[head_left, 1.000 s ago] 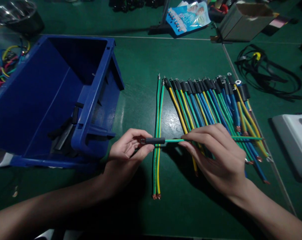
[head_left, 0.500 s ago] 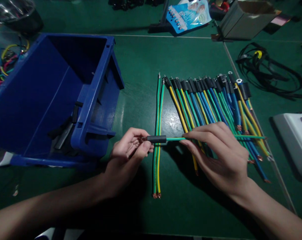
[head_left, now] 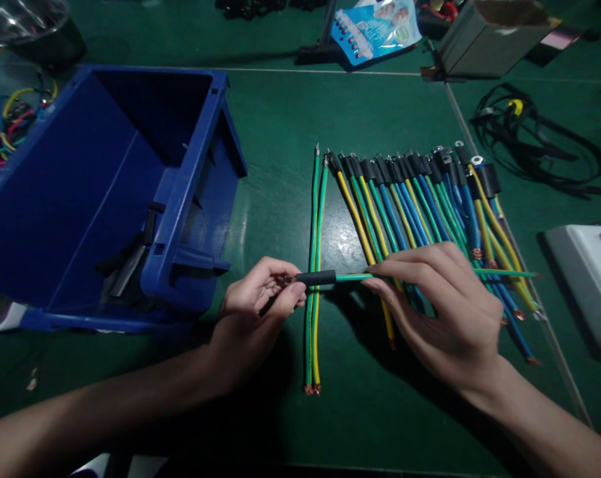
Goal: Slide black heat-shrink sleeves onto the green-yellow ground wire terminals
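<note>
Both hands hold one green-yellow wire [head_left: 504, 273] level above the green mat. My left hand [head_left: 253, 302] pinches its left end, where a black sleeve [head_left: 316, 278] sits on the wire. My right hand [head_left: 439, 305] pinches the wire just right of that sleeve, fingers closed on it. Under the wire lie two bare green-yellow wires [head_left: 314, 265], running away from me. To their right lies a fanned row of several blue, green and yellow wires with black sleeves [head_left: 410, 199], partly hidden under my right hand.
A big blue plastic bin [head_left: 81, 186] with black sleeve pieces stands at the left. A black cable coil [head_left: 534, 143], a white device [head_left: 586, 272], a cardboard box [head_left: 489, 36] and a blue packet [head_left: 374, 30] lie around the far and right sides. Coloured wires [head_left: 8, 126] lie far left.
The black sleeve and the wire have shifted slightly to the right between my fingers. Both hands stay in about the same place.
</note>
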Motion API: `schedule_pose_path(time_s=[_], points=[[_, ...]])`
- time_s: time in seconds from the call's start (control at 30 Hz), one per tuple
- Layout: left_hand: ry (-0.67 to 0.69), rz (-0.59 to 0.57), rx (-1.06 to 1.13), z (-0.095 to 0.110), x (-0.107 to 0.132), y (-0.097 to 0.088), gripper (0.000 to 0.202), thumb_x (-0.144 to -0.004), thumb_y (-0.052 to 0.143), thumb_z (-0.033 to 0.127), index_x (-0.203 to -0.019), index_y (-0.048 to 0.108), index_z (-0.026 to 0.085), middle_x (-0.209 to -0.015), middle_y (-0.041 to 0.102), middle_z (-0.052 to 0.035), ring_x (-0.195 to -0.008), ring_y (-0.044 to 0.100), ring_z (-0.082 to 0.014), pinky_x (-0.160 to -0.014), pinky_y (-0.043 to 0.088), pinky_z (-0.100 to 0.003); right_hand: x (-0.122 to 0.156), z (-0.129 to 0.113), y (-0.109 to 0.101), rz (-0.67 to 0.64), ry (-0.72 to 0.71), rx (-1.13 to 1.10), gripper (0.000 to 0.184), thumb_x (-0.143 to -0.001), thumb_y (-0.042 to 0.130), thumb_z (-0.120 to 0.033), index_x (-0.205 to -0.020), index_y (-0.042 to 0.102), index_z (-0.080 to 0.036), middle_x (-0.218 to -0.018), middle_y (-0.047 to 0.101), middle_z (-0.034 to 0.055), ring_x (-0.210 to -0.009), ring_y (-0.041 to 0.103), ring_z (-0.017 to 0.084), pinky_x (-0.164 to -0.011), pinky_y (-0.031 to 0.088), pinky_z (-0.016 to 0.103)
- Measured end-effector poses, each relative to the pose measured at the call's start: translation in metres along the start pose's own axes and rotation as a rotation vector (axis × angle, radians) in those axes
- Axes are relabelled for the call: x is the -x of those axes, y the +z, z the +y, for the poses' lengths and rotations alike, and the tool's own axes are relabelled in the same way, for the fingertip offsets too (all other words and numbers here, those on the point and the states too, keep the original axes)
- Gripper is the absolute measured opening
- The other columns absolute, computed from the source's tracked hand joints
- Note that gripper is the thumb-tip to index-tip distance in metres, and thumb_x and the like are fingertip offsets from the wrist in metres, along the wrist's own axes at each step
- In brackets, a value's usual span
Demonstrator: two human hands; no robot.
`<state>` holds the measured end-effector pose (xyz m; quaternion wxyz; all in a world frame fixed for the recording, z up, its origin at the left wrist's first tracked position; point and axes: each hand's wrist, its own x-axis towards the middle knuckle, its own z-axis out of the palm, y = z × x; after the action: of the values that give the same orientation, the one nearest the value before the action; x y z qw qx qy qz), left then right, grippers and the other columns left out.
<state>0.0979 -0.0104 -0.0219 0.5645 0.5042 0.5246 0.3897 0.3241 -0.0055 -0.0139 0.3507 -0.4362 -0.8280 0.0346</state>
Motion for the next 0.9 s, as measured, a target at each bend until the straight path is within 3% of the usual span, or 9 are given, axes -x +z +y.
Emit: schedule_pose_path(time_s=[0.3, 0.57, 0.73, 0.9], points=[[0.005, -0.012, 0.002, -0.0022, 0.0011, -0.0012, 0.003, -0.092, 0.062, 0.019, -0.094, 0.060, 0.020, -0.077, 0.068, 0.0044, -0.070, 0.066, -0.0058, -0.067, 0.052, -0.012, -0.0003, -0.0001, 0.0003, -0.007, 0.008, -0.009, 0.014, -0.086, 0.074, -0.010, -0.096, 0.064, -0.012, -0.084, 0.068, 0.0084, -0.077, 0.059, 0.020, -0.068, 0.045, 0.036], [0.004, -0.022, -0.024, 0.0038, 0.0038, -0.0043, 0.013, -0.101, 0.051, 0.032, -0.099, 0.057, 0.021, -0.079, 0.069, 0.0035, -0.076, 0.066, -0.0083, -0.071, 0.053, -0.017, 0.0008, 0.0004, -0.0018, 0.004, 0.011, -0.005, 0.012, -0.088, 0.072, -0.010, -0.097, 0.064, -0.011, -0.086, 0.068, 0.0090, -0.078, 0.058, 0.019, -0.070, 0.044, 0.037], [0.026, -0.028, -0.060, -0.0025, 0.0033, -0.0061, 0.023, -0.104, 0.048, 0.030, -0.086, 0.058, 0.020, -0.078, 0.066, 0.0033, -0.075, 0.064, -0.0095, -0.073, 0.050, -0.021, 0.0012, -0.0011, -0.0027, -0.012, 0.018, -0.016, 0.013, -0.087, 0.072, -0.011, -0.097, 0.063, -0.013, -0.087, 0.067, 0.0078, -0.079, 0.057, 0.019, -0.071, 0.043, 0.036], [0.045, -0.016, -0.052, -0.0037, -0.0004, -0.0073, 0.028, -0.103, 0.048, 0.022, -0.078, 0.059, 0.020, -0.073, 0.064, 0.0049, -0.070, 0.062, -0.0074, -0.070, 0.048, -0.019, 0.0003, -0.0040, -0.0034, -0.069, 0.027, -0.049, 0.009, -0.089, 0.071, -0.012, -0.094, 0.064, -0.015, -0.086, 0.069, 0.0058, -0.080, 0.056, 0.018, -0.072, 0.042, 0.036]])
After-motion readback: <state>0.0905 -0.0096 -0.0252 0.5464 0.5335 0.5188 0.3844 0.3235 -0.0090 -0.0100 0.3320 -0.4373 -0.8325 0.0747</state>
